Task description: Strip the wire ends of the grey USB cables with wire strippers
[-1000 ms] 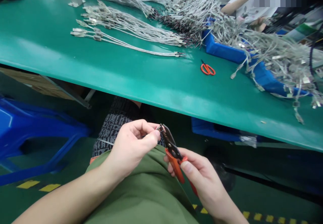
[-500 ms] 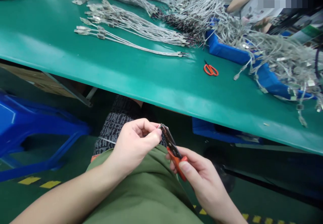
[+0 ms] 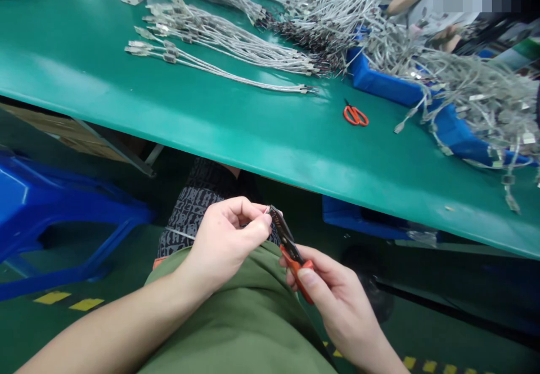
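Observation:
Below the table edge, over my lap, my right hand (image 3: pixel 337 301) grips a pair of orange-handled wire strippers (image 3: pixel 290 250), jaws pointing up and left. My left hand (image 3: pixel 225 239) is closed in a pinch right at the jaws, fingers pressed on something thin that I cannot make out. A thin grey cable (image 3: pixel 179 233) runs from under that hand across my patterned trousers. Both hands sit close together, just under the green table (image 3: pixel 253 132).
On the table lie bundles of grey cables with metal connectors (image 3: pixel 219 39), small orange scissors (image 3: pixel 355 116) and a blue tray (image 3: pixel 422 104) heaped with tangled cables. Another person's arms work at the far right. A blue plastic stool (image 3: pixel 50 211) stands left of my legs.
The strippers' handles have been squeezed closer together in my right hand. Both hands stay in place at my lap; the view has shifted slightly.

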{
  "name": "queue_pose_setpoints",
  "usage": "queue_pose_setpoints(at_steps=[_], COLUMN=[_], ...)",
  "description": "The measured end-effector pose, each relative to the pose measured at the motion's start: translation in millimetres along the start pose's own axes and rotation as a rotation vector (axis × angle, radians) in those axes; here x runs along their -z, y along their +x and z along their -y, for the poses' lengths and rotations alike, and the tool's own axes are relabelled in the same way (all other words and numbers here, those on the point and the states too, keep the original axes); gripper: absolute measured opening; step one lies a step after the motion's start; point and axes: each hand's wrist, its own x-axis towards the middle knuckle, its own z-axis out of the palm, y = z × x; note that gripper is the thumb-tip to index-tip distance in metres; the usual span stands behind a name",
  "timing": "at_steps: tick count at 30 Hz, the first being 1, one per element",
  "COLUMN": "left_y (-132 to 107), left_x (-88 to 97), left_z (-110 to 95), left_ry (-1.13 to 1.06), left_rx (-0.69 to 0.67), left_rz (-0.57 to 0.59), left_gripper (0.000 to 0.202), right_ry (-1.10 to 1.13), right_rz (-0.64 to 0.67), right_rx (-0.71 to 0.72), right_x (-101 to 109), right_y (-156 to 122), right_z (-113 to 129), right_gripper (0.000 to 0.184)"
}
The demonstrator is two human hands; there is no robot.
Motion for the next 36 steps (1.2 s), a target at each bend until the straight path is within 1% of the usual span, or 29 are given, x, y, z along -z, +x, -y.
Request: queue_pose_setpoints(at_steps=[8, 11, 14, 17, 22, 29, 36], left_y=[-0.4, 0.0, 0.1, -0.2, -0.6, -1.8, -1.7], left_x=[-2.1, -2.3, -1.9, -2.2, -4.8, -7.0, -6.0], left_z=[0.3, 3.4, 6.0, 6.3, 6.2, 5.4, 5.8], left_ry=[-0.063, -0.110, -0.161, -0.124, -0.045, -0.022, 0.035], left_rx=[0.013, 0.021, 0.041, 0.025, -0.034, -0.072, -0.084], left_rz=[-0.001, 0.011, 0.032, 0.025, -0.027, -0.033, -0.051], left_gripper=[0.023, 0.021, 0.016, 0.012, 0.011, 0.014, 0.014], right_ry=[-0.018, -0.015, -0.023, -0.039, -0.043, 0.162, 0.081], right_rz=[-0.023, -0.044, -0.072, -0.077, -0.072, -0.021, -0.007], right_rx=[0.058, 0.071, 0.076, 0.088, 0.119, 0.066, 0.077], right_x=[-4.7, -6.4, -7.3, -7.8, -9.7, -15.3, -12.2], right_y=[1.1, -0.3, -1.4, -1.3, -1.8, -5.1, -2.1], right_z=[-3.8, -7.5, -10.4, -10.6, -8.7, -9.8, -5.6], right_gripper=[0.032, 0.031, 0.031, 0.029, 0.026, 0.030, 0.030])
